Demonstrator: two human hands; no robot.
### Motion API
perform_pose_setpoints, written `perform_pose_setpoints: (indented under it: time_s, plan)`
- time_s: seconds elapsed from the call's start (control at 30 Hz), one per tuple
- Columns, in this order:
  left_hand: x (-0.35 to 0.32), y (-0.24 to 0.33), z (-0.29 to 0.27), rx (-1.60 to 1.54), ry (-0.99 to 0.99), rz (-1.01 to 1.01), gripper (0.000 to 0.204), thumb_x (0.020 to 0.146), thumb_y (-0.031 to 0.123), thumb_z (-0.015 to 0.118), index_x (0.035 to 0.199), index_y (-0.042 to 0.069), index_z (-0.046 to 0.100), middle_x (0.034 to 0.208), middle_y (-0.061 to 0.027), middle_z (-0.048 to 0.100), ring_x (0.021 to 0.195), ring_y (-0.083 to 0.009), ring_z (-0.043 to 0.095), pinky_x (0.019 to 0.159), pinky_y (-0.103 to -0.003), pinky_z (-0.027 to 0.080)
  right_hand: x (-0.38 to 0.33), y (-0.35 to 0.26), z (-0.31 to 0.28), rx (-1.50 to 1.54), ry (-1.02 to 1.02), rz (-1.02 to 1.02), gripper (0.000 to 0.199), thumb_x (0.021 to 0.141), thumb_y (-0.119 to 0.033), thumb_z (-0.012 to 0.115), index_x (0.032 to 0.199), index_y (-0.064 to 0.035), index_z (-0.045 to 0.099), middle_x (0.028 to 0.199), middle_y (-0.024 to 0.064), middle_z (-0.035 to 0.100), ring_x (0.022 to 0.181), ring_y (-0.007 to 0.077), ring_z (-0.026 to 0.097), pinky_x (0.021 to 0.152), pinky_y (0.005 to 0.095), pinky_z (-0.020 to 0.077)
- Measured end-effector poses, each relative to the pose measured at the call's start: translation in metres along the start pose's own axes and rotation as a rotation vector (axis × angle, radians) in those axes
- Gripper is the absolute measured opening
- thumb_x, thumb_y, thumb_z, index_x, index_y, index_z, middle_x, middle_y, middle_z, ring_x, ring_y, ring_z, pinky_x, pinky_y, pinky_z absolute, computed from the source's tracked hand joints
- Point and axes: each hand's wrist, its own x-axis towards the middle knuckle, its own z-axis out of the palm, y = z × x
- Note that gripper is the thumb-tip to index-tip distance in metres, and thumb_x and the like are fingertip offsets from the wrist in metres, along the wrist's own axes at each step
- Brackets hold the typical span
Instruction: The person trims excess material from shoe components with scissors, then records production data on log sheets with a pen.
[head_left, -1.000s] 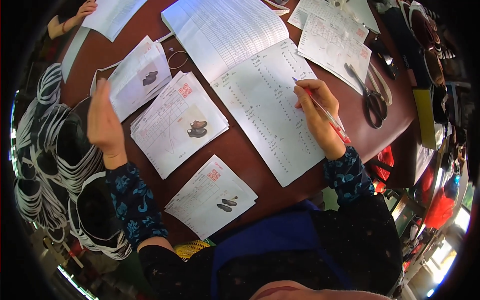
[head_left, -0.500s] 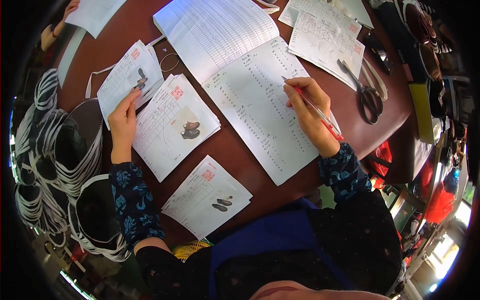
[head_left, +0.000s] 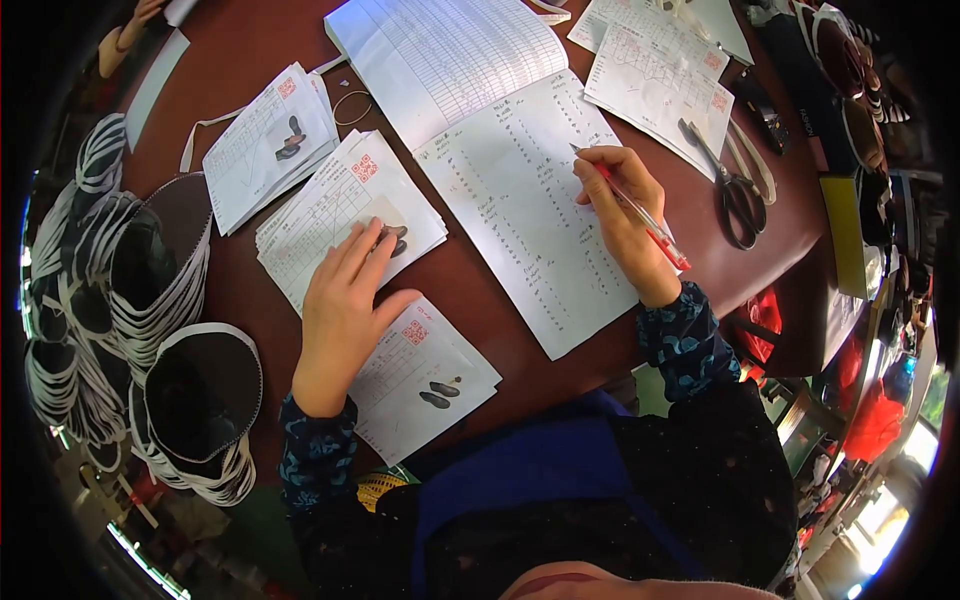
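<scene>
My right hand (head_left: 622,215) grips a red pen (head_left: 655,232), its tip over the handwritten page of an open notebook (head_left: 520,270). Spread flat, my left hand (head_left: 350,300) rests on the middle stack of printed sheets (head_left: 300,235), its fingers partly covering a shoe picture. Below that lies another small stack of sheets (head_left: 425,385) with a shoe picture, its upper left side hidden by my left hand. A third stack of sheets (head_left: 260,160), also showing a shoe, lies farther off to the left.
Black scissors (head_left: 740,205) lie right of the notebook, beside more printed sheets (head_left: 660,85). Bundles of dark shoe pieces with white edges (head_left: 200,390) crowd the table's left side. Another person's hand (head_left: 140,15) shows at the far left.
My left hand has left the far left stack and moved right and nearer, onto the middle stack, with its fingers spread. My right hand still holds the pen in nearly the same place.
</scene>
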Motion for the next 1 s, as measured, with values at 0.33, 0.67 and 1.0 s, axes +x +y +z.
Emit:
perform_pose_setpoints:
  time_s: [0.33, 0.67, 1.0]
  plan:
    - [-0.009, -0.006, 0.014, -0.111, 0.064, -0.055, 0.043, 0.092, 0.019, 0.078, 0.132, 0.001, 0.07, 0.143, -0.0135, 0.066, 0.135, -0.0341, 0.061, 0.105, -0.042, 0.053, -0.001, -0.001, 0.002, -0.013, -0.003, -0.016, 0.018, 0.101, -0.014, 0.074, 0.11, 0.0013, 0.071, 0.094, 0.0071, 0.072, 0.076, 0.0112, 0.067, 0.068, 0.0256, 0.0552]
    - [-0.01, -0.01, 0.018, -0.115, 0.098, -0.055, 0.043, 0.09, 0.021, 0.08, 0.128, 0.002, 0.071, 0.141, -0.0118, 0.068, 0.133, -0.0336, 0.063, 0.102, -0.042, 0.055, -0.001, 0.002, 0.003, -0.065, -0.027, -0.033, 0.019, 0.103, -0.017, 0.071, 0.111, 0.0009, 0.071, 0.094, 0.0081, 0.072, 0.075, 0.0123, 0.066, 0.068, 0.0269, 0.0549]
    - [-0.008, -0.01, 0.017, -0.162, 0.105, -0.059, 0.044, 0.089, 0.021, 0.081, 0.128, 0.004, 0.072, 0.14, -0.0104, 0.069, 0.131, -0.0317, 0.064, 0.099, -0.041, 0.056, -0.001, 0.003, 0.002, -0.126, -0.061, -0.06, 0.034, 0.112, -0.03, 0.058, 0.114, 0.0012, 0.071, 0.091, 0.0091, 0.072, 0.072, 0.0131, 0.064, 0.066, 0.0271, 0.0536]
